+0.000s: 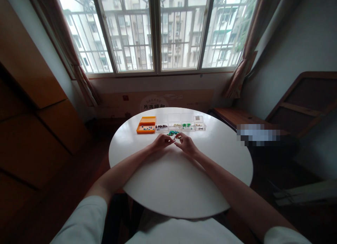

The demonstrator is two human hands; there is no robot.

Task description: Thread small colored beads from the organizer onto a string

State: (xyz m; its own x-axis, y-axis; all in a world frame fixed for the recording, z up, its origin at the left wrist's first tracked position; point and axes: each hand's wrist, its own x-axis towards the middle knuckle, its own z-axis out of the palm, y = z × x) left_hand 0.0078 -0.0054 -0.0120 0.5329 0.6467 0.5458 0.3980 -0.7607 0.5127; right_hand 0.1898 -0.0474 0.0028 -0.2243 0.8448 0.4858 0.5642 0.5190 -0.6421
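Note:
Close together over the middle of the white round table (pixel 173 188), my two hands face each other. My left hand (pixel 162 141) is closed in a pinch, its fingertips at a tiny piece too small to name. Across a narrow gap, my right hand (pixel 186 144) curves with thumb and forefinger apart, and nothing shows held between them. Just beyond the fingertips lies a small pile of green and blue pieces (pixel 173 133). A few brownish or gold bits (pixel 179 137) lie near the right fingers, partly hidden by them.
An open orange box (pixel 146 131) with small blue pieces stands at the table's far left. Beside it is a row of open clear boxes: dark pieces (pixel 161 126), pale pieces (pixel 177 125), green pieces (pixel 186 125), and a last clear box (pixel 200 128) on the right.

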